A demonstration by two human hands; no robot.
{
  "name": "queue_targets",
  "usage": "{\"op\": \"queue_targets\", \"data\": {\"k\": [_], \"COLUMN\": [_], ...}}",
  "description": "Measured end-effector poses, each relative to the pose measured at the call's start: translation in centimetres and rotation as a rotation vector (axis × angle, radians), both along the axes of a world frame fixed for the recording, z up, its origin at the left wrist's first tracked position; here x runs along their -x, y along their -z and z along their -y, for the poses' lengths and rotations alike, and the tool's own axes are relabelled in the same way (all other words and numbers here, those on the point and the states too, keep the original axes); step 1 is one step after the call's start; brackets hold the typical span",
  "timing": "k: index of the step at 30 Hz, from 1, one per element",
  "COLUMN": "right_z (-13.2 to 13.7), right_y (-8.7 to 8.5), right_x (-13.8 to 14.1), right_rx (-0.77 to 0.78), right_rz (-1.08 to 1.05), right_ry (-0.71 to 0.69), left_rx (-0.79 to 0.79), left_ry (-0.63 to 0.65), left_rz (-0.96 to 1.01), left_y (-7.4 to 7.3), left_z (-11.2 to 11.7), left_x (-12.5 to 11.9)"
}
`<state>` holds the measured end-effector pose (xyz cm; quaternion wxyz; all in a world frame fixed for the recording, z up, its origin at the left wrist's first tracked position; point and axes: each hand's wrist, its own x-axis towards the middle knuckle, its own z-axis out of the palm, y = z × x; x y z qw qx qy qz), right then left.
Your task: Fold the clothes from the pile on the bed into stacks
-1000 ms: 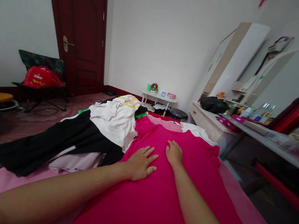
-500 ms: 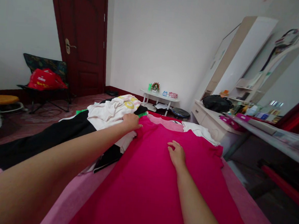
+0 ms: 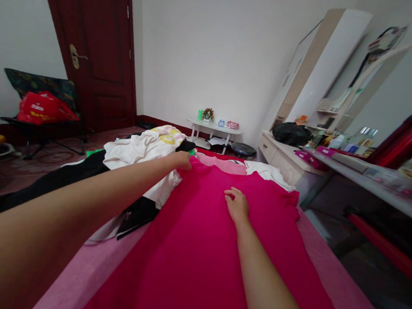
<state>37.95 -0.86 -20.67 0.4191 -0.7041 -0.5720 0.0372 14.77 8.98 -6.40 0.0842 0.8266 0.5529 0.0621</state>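
A bright pink garment lies spread flat on a lighter pink sheet. My left hand reaches far forward and its fingers close on the garment's upper left corner, beside a heap of white clothes. My right hand rests flat on the middle of the garment, fingers stretched and a little curled. A black garment lies under the white heap, to the left.
A white garment lies past the pink one's far edge. A low white table stands by the far wall. At the right are a white cabinet with a black bag, and a cluttered shelf. A dark red door is at the left.
My left hand left the middle of the pink garment and stretched forward to its upper left corner, closing there. The right hand stayed in place. The view turned slightly right.
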Motion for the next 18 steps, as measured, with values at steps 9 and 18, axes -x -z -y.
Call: {"op": "queue_targets", "data": {"k": [9, 18], "right_z": [0.1, 0.3], "right_y": [-1.1, -1.8], "right_x": [-0.3, 0.9], "right_rx": [-0.154, -0.085], "right_rz": [-0.299, -0.227], "right_ry": [0.089, 0.214], "left_rx": [-0.185, 0.225], "left_ry": [0.593, 0.249], "left_rz": [0.499, 0.254], "left_y": [1.3, 5.8], "left_z": [6.9, 16.4], "left_x": [-4.1, 8.4]}}
